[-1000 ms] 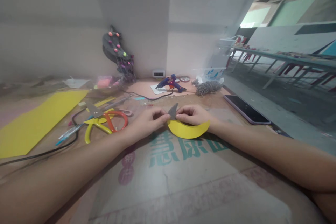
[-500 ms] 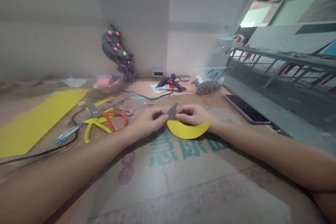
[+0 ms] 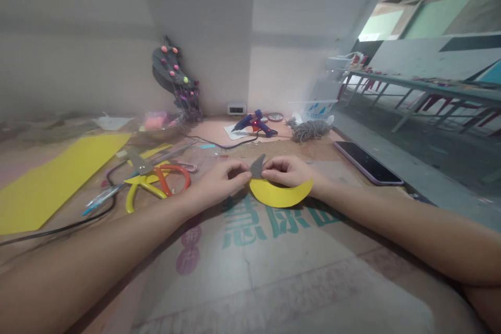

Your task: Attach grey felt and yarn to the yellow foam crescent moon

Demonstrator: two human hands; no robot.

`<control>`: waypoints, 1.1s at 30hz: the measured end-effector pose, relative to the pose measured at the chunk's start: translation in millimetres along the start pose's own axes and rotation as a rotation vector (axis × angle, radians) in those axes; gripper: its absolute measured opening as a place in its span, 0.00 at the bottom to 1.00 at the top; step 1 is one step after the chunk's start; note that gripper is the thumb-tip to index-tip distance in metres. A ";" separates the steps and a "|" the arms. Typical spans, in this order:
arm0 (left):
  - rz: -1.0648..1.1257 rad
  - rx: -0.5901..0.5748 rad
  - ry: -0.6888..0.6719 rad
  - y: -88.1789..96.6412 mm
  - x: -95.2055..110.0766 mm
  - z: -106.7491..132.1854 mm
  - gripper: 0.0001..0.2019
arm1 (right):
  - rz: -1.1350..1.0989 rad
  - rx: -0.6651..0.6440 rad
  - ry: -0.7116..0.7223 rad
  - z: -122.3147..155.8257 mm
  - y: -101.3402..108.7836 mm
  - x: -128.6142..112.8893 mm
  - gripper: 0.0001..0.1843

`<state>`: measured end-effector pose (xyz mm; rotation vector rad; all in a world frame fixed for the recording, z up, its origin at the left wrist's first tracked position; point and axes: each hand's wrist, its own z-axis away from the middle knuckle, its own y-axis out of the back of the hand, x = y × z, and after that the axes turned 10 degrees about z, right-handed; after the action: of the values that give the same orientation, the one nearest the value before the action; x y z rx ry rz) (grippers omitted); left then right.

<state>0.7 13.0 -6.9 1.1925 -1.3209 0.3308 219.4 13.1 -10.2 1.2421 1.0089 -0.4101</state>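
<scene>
Between my two hands is a yellow crescent (image 3: 279,194) that looks cut from paper or felt, with a grey pointed piece (image 3: 257,166) at its left end. My left hand (image 3: 225,180) pinches the left edge of the grey piece where it meets the yellow. From the other side, the thumb and fingers of my right hand (image 3: 284,169) are closed on the grey piece's right edge. The crescent's curve hangs below my right hand, just above the printed sheet covering the table.
Scissors (image 3: 166,180) with orange and yellow handles lie left, near a yellow sheet (image 3: 58,182). A blue glue gun (image 3: 255,123) rests at the back beside grey yarn (image 3: 310,130). A phone (image 3: 368,163) lies right. A grey crescent ornament (image 3: 170,68) stands against the wall.
</scene>
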 end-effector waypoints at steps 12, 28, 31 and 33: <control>-0.014 -0.005 -0.012 -0.7 -1.8 -0.9 0.12 | 0.013 0.001 -0.004 0.2 -0.5 -1.8 0.18; -0.001 0.011 -0.022 -0.5 -0.7 0.0 0.14 | 0.036 -0.007 0.008 1.3 -0.3 -1.8 0.18; -0.007 0.014 -0.041 -0.6 -2.3 -0.5 0.14 | 0.046 -0.008 0.019 1.0 -0.1 -0.8 0.18; -0.015 0.011 -0.051 -0.6 -3.8 -0.9 0.13 | 0.058 -0.007 0.021 0.8 -0.2 -0.3 0.18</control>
<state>0.6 15.0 -10.3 1.2266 -1.3546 0.2990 219.4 12.2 -10.1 1.2689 0.9894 -0.3487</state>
